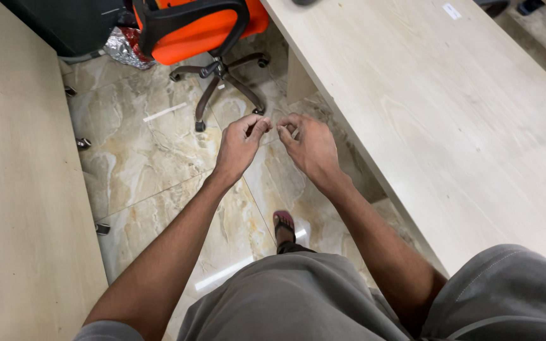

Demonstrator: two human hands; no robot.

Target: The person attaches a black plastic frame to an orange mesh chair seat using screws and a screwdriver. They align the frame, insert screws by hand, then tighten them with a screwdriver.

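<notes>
Above the floor (159, 158), left of the tabletop (450, 120), my left hand (240, 144) and right hand (311, 145) pinch together fingertip-close; anything held is too small to tell.

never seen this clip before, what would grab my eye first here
The two hands, left hand and right hand, meet mid-frame above the marble floor, fingers pinched close together on something too small to make out. Behind them at top, a bright orange office chair stands out beside the pale wooden desk on the right.
</notes>
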